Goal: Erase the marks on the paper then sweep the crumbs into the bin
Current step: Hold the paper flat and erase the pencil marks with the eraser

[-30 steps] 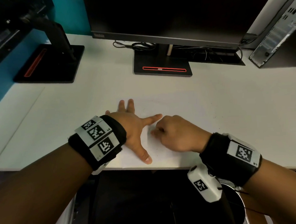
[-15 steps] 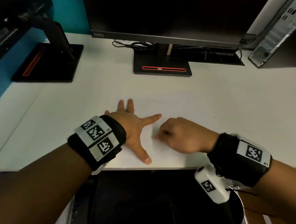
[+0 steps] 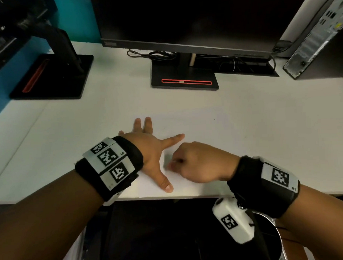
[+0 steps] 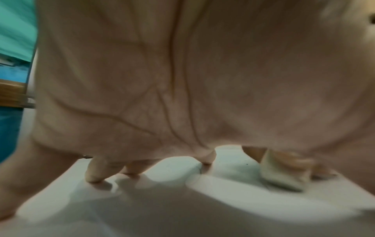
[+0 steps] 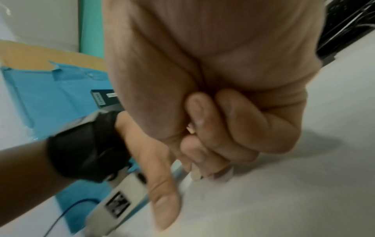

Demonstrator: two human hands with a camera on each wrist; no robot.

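Note:
A white sheet of paper lies on the white desk near its front edge. My left hand lies flat on the sheet with fingers spread and thumb toward me, pressing it down. My right hand is curled into a fist just right of the left thumb and pinches a small whitish eraser against the paper. In the right wrist view only the eraser tip pokes out below the curled fingers. A round dark bin stands below the desk edge under my right wrist. No crumbs are clear to see.
A monitor stand with a red stripe sits at the back centre, with cables behind it. Another black stand is at the back left. A computer tower stands at the back right. The desk's front edge is close to my hands.
My right hand with the eraser has shifted slightly right and back left over the paper, a rubbing stroke. The left hand has stayed flat in place.

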